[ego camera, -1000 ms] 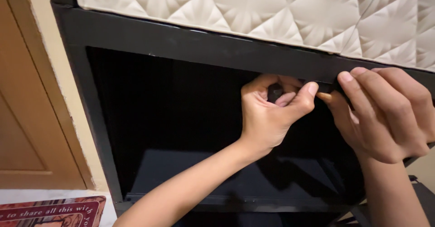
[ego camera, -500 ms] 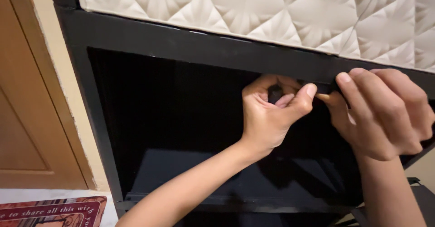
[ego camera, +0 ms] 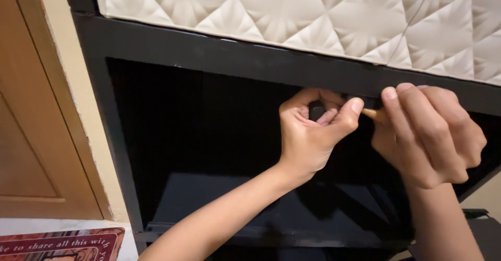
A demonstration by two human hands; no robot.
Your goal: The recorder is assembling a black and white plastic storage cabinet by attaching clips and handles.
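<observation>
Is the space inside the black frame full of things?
No, the opening of the black frame shows only dark space and a bare bottom panel below both hands.

Head view, close, facing black cabinet (ego camera: 219,52) opening.

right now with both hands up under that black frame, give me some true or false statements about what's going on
1. The left hand curls around a small dark object just under the black frame's top bar. True.
2. The right hand rests down on the red mat. False: it is raised beside the left hand, pinching something slim and tan.
3. A cream panel with a raised diamond pattern sits above the black bar. True.
4. The wooden door stands right of the frame. False: it is on the left.
5. The two hands are far apart. False: they are close together at the bar.
</observation>
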